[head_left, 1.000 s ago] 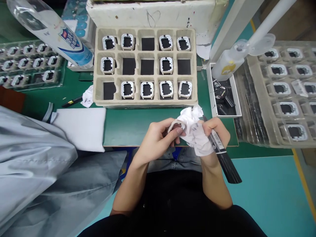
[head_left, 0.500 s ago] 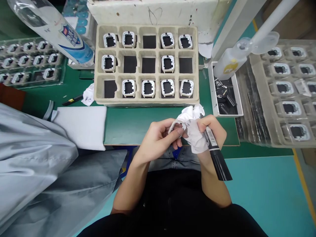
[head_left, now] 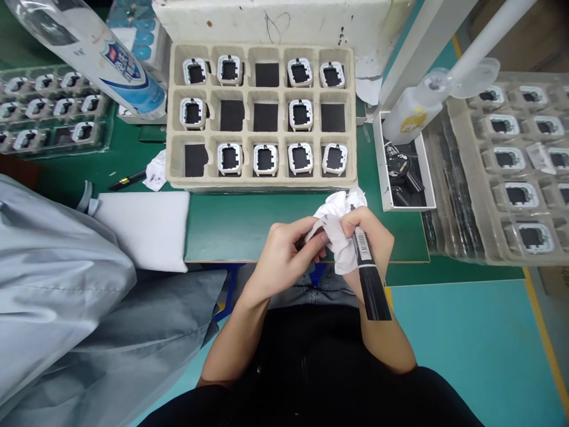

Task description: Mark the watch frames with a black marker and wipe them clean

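My left hand (head_left: 287, 252) is closed on a small white frame (head_left: 315, 228), pinching it between thumb and fingers; most of the frame is hidden by the fingers and cloth. My right hand (head_left: 371, 234) grips a crumpled white cloth (head_left: 343, 249) together with a black marker (head_left: 373, 287), whose thick black end points down toward my forearm. The cloth touches the frame's right side. Beyond the hands, a beige tray (head_left: 262, 184) holds several similar white frames (head_left: 265, 159), one to a compartment; some compartments show only their dark bottoms.
At the left lie a folded white cloth (head_left: 144, 228), a black pen (head_left: 127, 180) and a tall bottle (head_left: 120, 65). To the right stand a white box (head_left: 406, 207) of black parts, a squeeze bottle (head_left: 411, 112) and stacked trays (head_left: 484, 234). A person's grey sleeve (head_left: 57, 273) is close on the left.
My right hand has moved left with the cloth and marker, bringing the cloth over the frame. The marker has turned more upright in view. My left hand keeps its hold on the frame.
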Action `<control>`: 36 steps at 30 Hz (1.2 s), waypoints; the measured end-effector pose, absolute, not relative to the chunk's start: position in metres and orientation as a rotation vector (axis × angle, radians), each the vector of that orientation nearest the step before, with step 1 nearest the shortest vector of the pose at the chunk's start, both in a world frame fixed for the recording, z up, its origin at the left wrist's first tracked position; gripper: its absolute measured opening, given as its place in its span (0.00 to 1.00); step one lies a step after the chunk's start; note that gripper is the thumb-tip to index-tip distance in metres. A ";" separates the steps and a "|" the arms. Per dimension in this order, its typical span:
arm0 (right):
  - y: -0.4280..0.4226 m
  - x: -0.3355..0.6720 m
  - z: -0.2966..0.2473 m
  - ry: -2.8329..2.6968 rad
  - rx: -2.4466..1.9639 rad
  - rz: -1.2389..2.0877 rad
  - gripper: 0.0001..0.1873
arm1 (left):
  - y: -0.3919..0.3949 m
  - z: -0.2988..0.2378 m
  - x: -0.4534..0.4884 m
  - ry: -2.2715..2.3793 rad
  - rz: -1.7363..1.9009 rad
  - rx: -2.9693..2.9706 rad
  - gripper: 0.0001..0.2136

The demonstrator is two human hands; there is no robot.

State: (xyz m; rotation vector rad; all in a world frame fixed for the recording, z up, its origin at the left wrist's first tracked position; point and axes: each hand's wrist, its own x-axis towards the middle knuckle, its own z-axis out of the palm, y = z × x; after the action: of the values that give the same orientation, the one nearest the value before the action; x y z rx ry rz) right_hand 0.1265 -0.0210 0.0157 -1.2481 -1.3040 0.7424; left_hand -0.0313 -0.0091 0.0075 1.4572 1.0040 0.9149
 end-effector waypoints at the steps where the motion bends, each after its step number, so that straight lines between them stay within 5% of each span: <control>1: -0.020 0.127 0.015 -1.306 -1.240 0.741 0.19 | -0.009 0.008 -0.031 1.006 0.922 1.458 0.15; 36: -0.019 0.133 0.006 -1.233 -1.170 0.698 0.19 | -0.012 0.010 -0.031 1.018 0.957 1.374 0.14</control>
State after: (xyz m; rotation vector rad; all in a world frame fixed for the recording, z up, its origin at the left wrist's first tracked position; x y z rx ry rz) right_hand 0.1332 -0.0194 0.0060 -1.1699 -1.2326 0.6979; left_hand -0.0309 -0.0124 0.0099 1.3739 1.0179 0.9567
